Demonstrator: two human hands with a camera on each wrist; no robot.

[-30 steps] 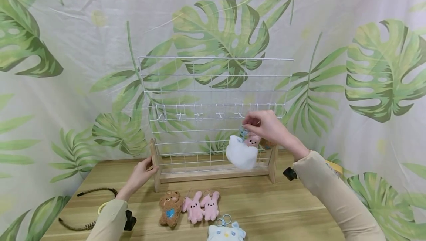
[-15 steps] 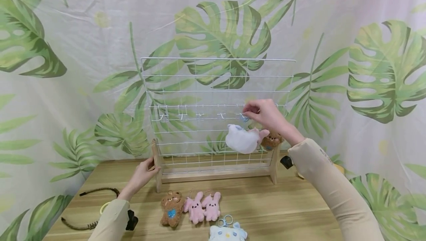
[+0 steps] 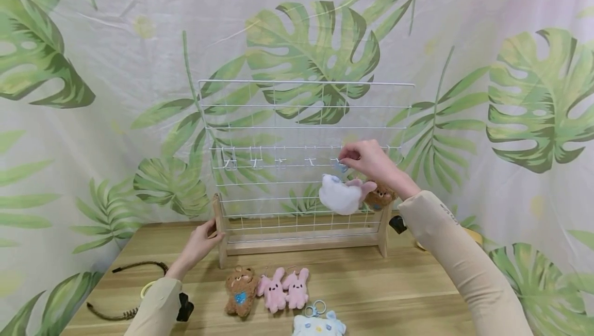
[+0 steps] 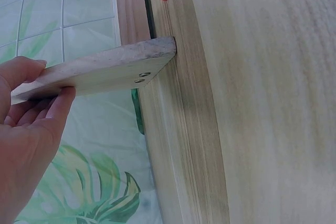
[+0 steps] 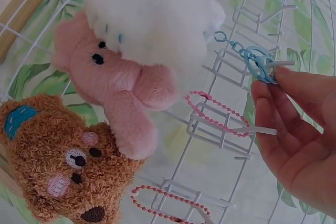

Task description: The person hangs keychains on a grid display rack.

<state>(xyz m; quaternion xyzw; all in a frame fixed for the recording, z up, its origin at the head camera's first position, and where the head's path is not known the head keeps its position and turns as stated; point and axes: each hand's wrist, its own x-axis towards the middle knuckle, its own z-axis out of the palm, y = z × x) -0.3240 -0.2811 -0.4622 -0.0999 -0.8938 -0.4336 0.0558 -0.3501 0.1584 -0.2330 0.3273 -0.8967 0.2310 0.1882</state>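
Note:
My right hand (image 3: pixel 368 161) pinches the light-blue key ring (image 5: pixel 257 64) of a white plush keychain (image 3: pixel 341 195). In the right wrist view a white hook (image 5: pixel 283 63) of the wire grid rack (image 3: pixel 306 82) pokes through that ring. The plush dangles with its back towards me, partly covering a pink rabbit plush (image 5: pixel 123 72). Rabbit and brown bear plush (image 5: pixel 68 166) hang by beaded chains from neighbouring hooks. My left hand (image 3: pixel 199 243) grips the rack's left wooden post (image 4: pixel 105 69), thumb on one side and fingers on the other.
On the table before the rack lie another brown bear (image 3: pixel 241 292), two pink rabbits (image 3: pixel 297 289) and a white plush with blue rings (image 3: pixel 319 324). Dark headbands (image 3: pixel 139 264) lie at the left. Several more hooks (image 3: pixel 255 163) line the grid leftwards.
My right hand has risen with the white plush, bringing its ring up to the hook; in the last half second it has barely moved. My left hand stays on the post.

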